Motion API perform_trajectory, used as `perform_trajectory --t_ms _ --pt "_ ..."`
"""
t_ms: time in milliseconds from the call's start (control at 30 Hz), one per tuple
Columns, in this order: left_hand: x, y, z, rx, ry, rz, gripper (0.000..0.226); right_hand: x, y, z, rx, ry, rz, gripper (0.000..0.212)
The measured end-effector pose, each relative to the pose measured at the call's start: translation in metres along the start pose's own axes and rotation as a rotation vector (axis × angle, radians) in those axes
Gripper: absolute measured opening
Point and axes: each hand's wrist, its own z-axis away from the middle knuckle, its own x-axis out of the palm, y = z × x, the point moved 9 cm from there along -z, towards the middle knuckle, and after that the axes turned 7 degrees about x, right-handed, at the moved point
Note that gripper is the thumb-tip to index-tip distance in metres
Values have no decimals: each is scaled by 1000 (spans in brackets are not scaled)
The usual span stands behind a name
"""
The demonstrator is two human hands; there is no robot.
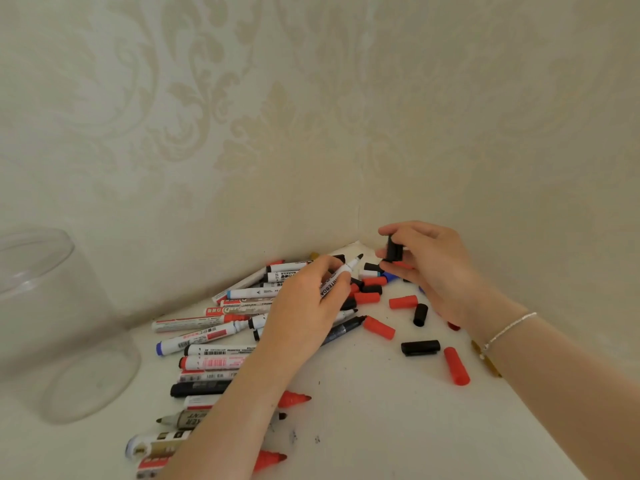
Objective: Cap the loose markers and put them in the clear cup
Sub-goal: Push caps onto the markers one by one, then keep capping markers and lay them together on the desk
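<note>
Both forearms bare, no sleeves in frame. Right wrist wears a thin silver chain bracelet point(509, 330) with small beads; left hand point(304, 306) has no jewellery visible.

Uncapped white marker point(341, 271) tilted, black tip up; black cap point(394, 250) raised beside it; clear cup point(65, 327) standing far left

The clear cup point(65, 323) looks like smooth, glossy transparent plastic; the loose caps point(420, 348) are matt plastic; the counter point(381, 427) is smooth and ink-flecked.
</note>
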Motion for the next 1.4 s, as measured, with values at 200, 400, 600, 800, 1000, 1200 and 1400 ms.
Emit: perform_trajectory --t_ms 200,400,600,800,1000,1200,1400 --pt "-4 -7 1 -20 30 -12 21 12 -3 -3 6 -140 152 13" --pt "-3 -4 2 1 15 -33 16 20 -3 1 9 -244 119 14" --pt "-1 1 3 34 -6 -14 15 25 -6 0 -28 -249 200 15" --pt "4 -2 2 30 -36 -49 25 39 -4 5 -53 -307 274 13" --pt "0 -1 3 52 39 -35 25 48 -8 11 -108 -271 250 14" --pt "-3 -2 4 51 77 -52 22 55 -7 16 -115 -227 385 17" --pt "-15 -24 -9 -44 64 -326 29 62 24 40 -9 -345 1252 41"
